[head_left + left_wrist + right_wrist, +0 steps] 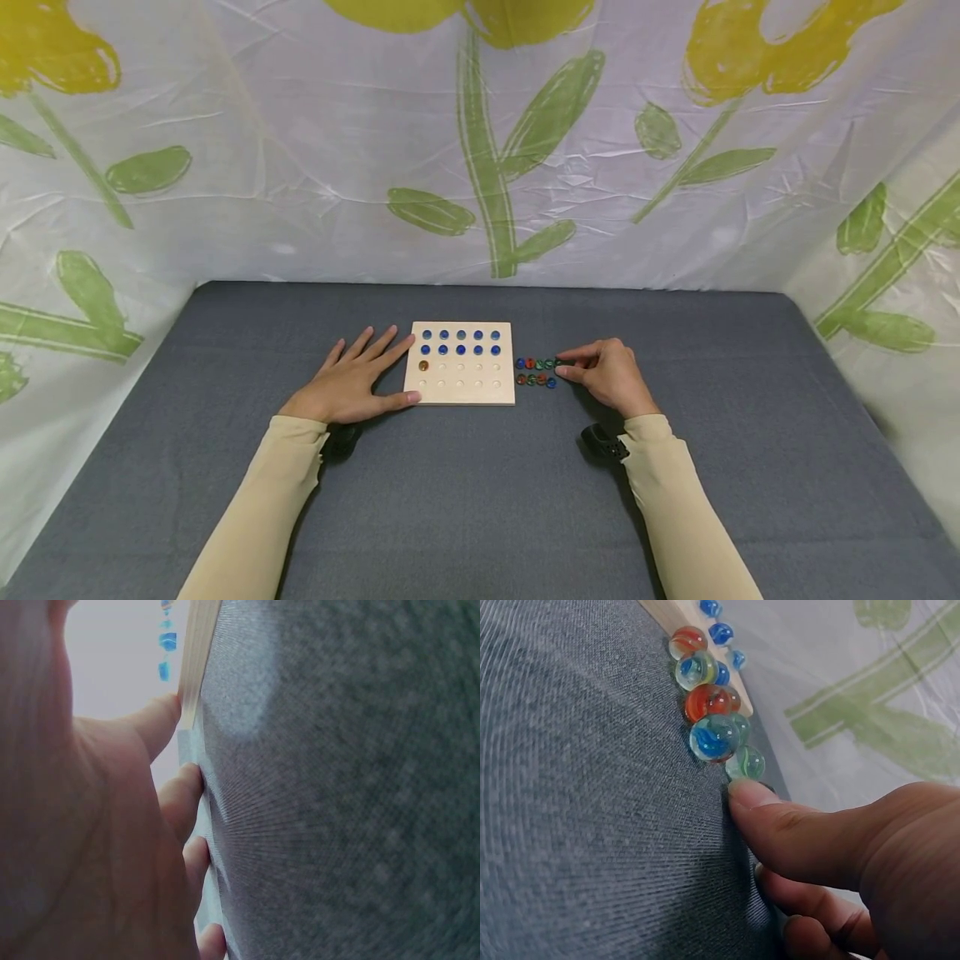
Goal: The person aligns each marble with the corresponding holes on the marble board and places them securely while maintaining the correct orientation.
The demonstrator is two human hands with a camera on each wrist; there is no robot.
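A pale wooden board point(468, 396) with rows of round hollows lies on the table. Blue marbles point(461, 350) fill its two far rows, and one amber marble point(423, 365) sits at the left end of the third row. My left hand point(348, 383) lies spread, its thumb and index fingertips at the board's left edge. Right of the board, loose red, green and blue marbles point(714, 739) lie in two short rows. At the right end of the far row, my right hand point(611, 375) pinches a dark marble between thumb and index finger, mostly hidden by the fingertips.
Grey cloth covers the table point(480, 500). Behind it and at both sides hangs a whitish sheet point(300, 167) printed with yellow flowers and green leaves. A black wrist device point(602, 443) shows under the right wrist and another point(341, 443) under the left.
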